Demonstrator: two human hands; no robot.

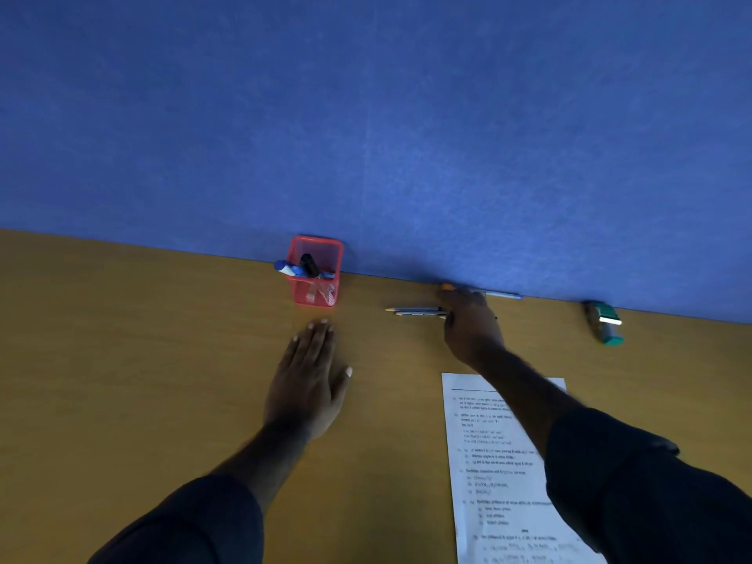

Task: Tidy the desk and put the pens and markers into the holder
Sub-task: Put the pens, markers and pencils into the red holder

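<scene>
A red mesh holder (pixel 315 287) stands against the blue partition, with a blue-and-white marker and a black marker inside. My left hand (pixel 307 376) lies flat on the desk just in front of the holder, fingers apart, holding nothing. Two pencils (pixel 415 311) lie side by side right of the holder. My right hand (pixel 472 323) reaches over their right ends, fingers curled down at a blue pen (pixel 502 295) with an orange end that lies along the partition. Whether the fingers grip the pen or the pencils is blurred.
A printed sheet of paper (pixel 500 462) lies at the front right, partly under my right forearm. A green stapler-like object (pixel 606 321) sits at the far right by the partition. The blue partition (pixel 366 136) closes off the desk's far edge.
</scene>
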